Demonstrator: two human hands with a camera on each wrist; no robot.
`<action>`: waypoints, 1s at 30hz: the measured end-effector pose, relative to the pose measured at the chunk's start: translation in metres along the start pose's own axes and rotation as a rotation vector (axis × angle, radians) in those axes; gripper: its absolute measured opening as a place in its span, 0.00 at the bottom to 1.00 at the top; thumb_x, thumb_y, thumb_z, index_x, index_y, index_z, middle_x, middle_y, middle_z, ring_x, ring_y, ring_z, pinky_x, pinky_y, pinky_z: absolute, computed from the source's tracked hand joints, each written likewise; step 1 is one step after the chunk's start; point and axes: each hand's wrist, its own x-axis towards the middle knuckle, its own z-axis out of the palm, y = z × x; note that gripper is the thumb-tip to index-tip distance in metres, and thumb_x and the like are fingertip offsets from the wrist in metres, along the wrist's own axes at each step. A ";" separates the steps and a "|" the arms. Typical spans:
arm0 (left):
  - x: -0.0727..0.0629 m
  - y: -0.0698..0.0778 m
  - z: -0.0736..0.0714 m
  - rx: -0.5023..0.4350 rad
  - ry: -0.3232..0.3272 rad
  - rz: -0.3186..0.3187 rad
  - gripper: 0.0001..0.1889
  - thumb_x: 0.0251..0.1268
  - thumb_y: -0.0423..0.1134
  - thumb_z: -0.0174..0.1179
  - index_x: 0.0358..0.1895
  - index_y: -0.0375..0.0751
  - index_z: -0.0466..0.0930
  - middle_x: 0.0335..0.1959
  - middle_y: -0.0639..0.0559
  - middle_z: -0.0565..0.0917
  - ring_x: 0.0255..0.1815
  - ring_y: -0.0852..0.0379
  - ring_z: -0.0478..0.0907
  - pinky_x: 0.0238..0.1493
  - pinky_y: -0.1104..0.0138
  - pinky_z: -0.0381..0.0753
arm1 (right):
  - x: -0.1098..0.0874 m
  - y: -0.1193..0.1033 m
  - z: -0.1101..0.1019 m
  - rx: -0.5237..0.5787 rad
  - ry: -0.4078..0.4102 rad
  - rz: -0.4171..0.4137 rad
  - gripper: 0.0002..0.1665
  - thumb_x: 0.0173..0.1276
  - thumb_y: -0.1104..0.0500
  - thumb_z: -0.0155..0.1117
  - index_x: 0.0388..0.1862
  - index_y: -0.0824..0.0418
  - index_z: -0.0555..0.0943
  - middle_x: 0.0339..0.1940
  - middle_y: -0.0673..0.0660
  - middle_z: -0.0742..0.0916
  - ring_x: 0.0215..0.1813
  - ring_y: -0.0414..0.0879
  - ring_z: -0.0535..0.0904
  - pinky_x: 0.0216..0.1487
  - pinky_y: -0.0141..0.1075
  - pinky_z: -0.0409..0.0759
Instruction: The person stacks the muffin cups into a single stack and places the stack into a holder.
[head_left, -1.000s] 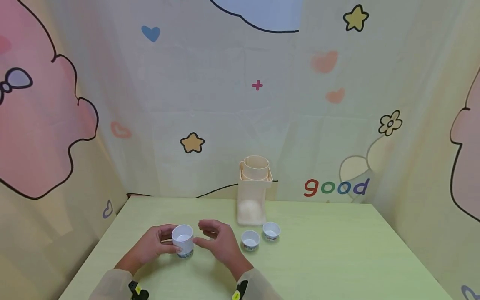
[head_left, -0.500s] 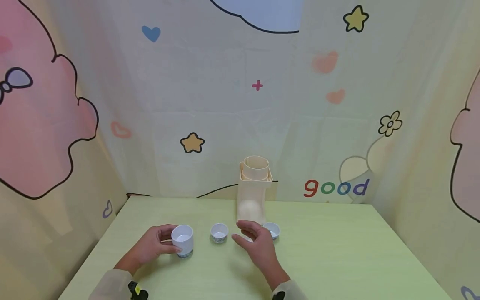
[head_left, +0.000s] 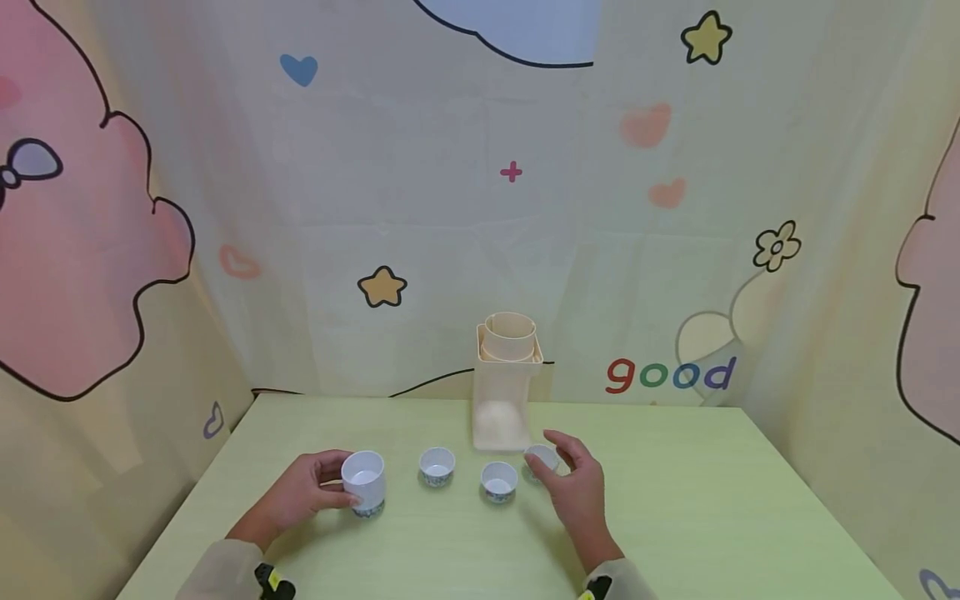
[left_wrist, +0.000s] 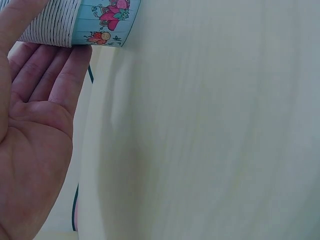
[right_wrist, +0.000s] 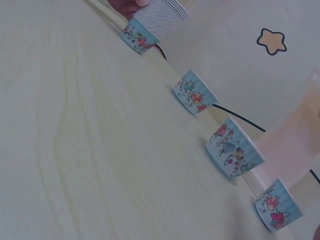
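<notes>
Two hands (head_left: 311, 487) (head_left: 583, 496), pale-green table (head_left: 712, 508); printed walls (head_left: 420, 150), probably cloth.

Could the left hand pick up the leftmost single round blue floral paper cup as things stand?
Probably not straight away: the left hand grips a stack of nested round blue floral paper cups, which is also between the hand and that single cup.

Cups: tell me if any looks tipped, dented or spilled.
Nothing stands out. The left cup, middle cup and right cup stand upright; the stack in the left hand looks straight; no spill or dent shows. The right hand partly hides the right cup in the head view.
</notes>
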 end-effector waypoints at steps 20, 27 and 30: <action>-0.001 0.001 0.000 -0.004 -0.002 0.005 0.36 0.53 0.37 0.79 0.65 0.27 0.74 0.61 0.32 0.82 0.60 0.42 0.83 0.58 0.63 0.86 | 0.016 0.024 -0.015 -0.296 -0.150 0.199 0.43 0.58 0.50 0.82 0.68 0.66 0.76 0.70 0.67 0.79 0.72 0.65 0.73 0.73 0.57 0.73; -0.002 0.002 0.000 -0.009 -0.002 0.006 0.37 0.53 0.37 0.79 0.65 0.26 0.74 0.61 0.32 0.82 0.60 0.42 0.83 0.57 0.64 0.86 | 0.018 0.031 -0.010 -0.297 -0.158 0.169 0.42 0.54 0.52 0.84 0.65 0.69 0.78 0.63 0.66 0.85 0.66 0.62 0.79 0.69 0.55 0.77; -0.002 0.001 0.000 -0.009 -0.003 0.013 0.37 0.53 0.37 0.79 0.65 0.26 0.74 0.61 0.32 0.82 0.60 0.41 0.83 0.57 0.64 0.86 | 0.018 0.030 -0.009 -0.307 -0.163 0.160 0.42 0.54 0.52 0.84 0.63 0.69 0.79 0.60 0.66 0.86 0.62 0.59 0.82 0.66 0.52 0.80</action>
